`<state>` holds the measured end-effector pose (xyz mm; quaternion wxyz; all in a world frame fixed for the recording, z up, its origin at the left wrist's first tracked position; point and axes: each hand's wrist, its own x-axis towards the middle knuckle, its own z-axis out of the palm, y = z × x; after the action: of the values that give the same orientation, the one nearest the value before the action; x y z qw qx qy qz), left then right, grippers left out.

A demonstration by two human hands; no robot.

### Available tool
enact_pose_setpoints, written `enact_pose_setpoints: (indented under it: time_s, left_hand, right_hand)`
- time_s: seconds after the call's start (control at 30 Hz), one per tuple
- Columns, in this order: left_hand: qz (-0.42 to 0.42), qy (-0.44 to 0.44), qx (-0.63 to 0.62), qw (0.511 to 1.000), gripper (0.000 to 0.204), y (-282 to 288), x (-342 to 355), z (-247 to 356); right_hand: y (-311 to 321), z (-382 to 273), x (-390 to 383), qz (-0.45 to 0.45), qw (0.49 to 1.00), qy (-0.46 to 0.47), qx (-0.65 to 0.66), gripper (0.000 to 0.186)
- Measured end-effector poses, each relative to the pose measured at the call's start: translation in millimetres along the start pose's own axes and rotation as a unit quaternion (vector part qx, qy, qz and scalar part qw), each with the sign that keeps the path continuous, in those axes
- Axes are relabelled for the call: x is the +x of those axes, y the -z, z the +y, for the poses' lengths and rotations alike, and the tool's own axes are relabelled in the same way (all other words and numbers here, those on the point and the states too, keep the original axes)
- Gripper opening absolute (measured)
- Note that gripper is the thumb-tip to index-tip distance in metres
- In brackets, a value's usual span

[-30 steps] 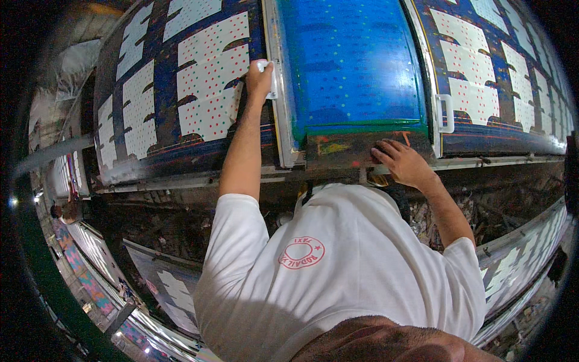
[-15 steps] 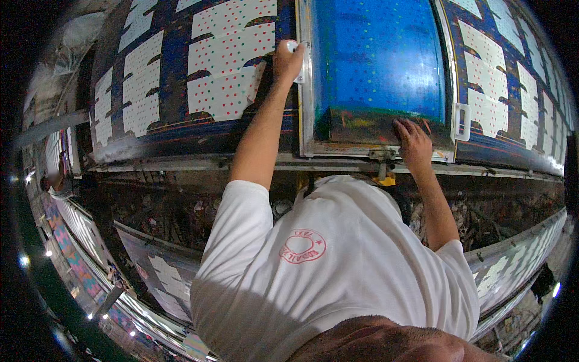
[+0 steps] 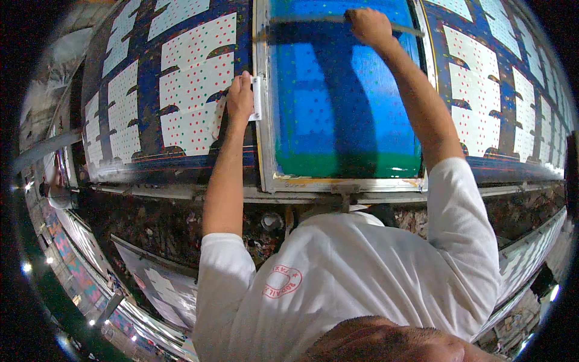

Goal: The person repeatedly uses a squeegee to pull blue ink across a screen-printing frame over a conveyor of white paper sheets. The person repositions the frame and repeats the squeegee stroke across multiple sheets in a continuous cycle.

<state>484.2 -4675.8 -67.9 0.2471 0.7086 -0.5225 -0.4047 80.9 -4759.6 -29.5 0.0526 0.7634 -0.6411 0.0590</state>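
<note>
A screen printing frame (image 3: 263,133) with blue mesh (image 3: 301,114) lies flat on the long printing table in front of me. My left hand (image 3: 241,99) is closed round the white handle (image 3: 256,99) on the frame's left side. At the far part of the mesh, my right hand (image 3: 369,27) grips a squeegee (image 3: 407,30) that spans the frame crosswise. The squeegee is partly hidden by that hand and blurred. A green ink band (image 3: 350,165) runs along the mesh's near edge. My right arm casts a dark shadow over the blue.
Pale fabric pieces (image 3: 199,78) with red and green dots lie in rows left of the frame, and more dotted pieces (image 3: 473,78) lie to its right. A metal rail (image 3: 151,193) edges the table before me. Another person (image 3: 60,196) stands at far left.
My right hand has pushed the squeegee from the near edge to the far part of the mesh. The frame and my left hand on its handle appear farther left and lower in view.
</note>
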Motion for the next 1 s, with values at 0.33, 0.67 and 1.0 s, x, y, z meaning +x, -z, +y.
enact_pose_setpoints:
  time_s: [0.33, 0.67, 1.0]
  left_hand:
    - [0.004, 0.003, 0.078, 0.997, 0.06, 3, -7, 12]
    - [0.018, 0.007, 0.059, 0.998, 0.061, 1, 1, 4]
    - [-0.027, 0.001, -0.002, 1.0, 0.062, 4, -5, 14]
  right_hand:
    - [7, 77, 120, -0.031, 0.986, 0.163, -0.012, 0.031]
    - [-6, 64, 104, -0.085, 0.992, 0.051, 0.081, 0.032]
    - [49, -38, -139, -0.139, 0.987, 0.073, 0.031, 0.027]
